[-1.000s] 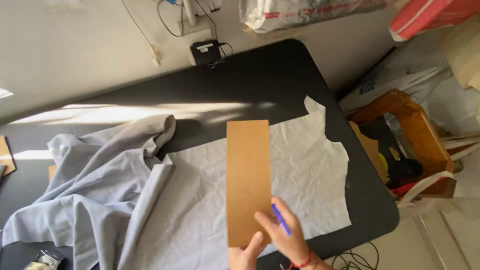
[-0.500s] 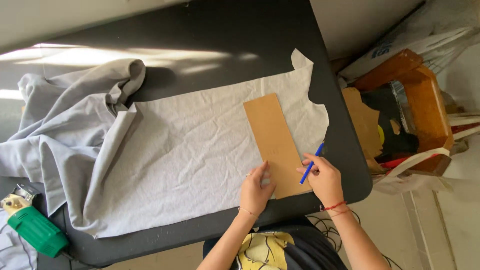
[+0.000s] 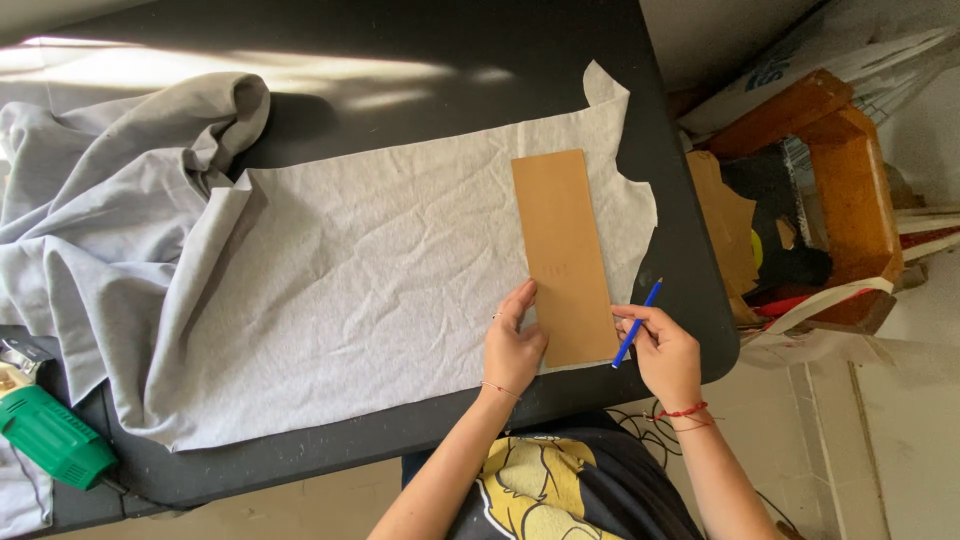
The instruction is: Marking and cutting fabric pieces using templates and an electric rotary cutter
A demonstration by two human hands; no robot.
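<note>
Now we press our flat, open left hand [image 3: 512, 345] on the cardboard strip [image 3: 564, 255]; right hand [image 3: 665, 350], beside it, pinches a blue pencil [image 3: 637, 323].

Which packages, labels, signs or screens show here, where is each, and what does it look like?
White bag: off the table's far right corner, behind the wooden stool; crumpled, white with some blue print, partly cut off by the frame.
Marking on the cardboard template: faint, near the middle of the brown rectangle lying on the grey fabric; too small to tell more.
No screens or signs in view.
</note>
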